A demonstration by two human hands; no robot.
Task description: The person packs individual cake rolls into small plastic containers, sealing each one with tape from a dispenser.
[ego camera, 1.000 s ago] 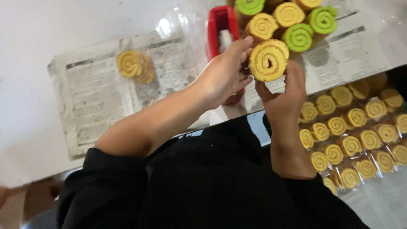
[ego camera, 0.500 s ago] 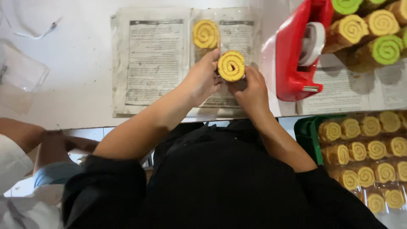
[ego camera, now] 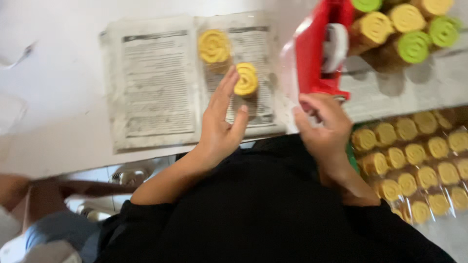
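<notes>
Landmark: we are taking the open newspaper (ego camera: 156, 83), lying flat on the white table (ego camera: 53, 131), as our reference.
Left hand: our left hand (ego camera: 222, 124) is resting on the newspaper's right page, fingers spread loosely and gripping nothing, its fingertips just beside the yellow spiral roll (ego camera: 246, 79).
Yellow spiral roll: it is standing on the right page, near a second yellow roll (ego camera: 213, 47) further up that page.
Right hand: our right hand (ego camera: 324, 129) is curling off the newspaper's right edge, just below the red tape dispenser (ego camera: 321, 48); motion blur is keeping us from telling whether it is pinching anything.
Surroundings: green and yellow rolls (ego camera: 414, 29) are crowding beyond the dispenser, and wrapped yellow rolls (ego camera: 419, 160) are filling the space lower right of the newspaper.
</notes>
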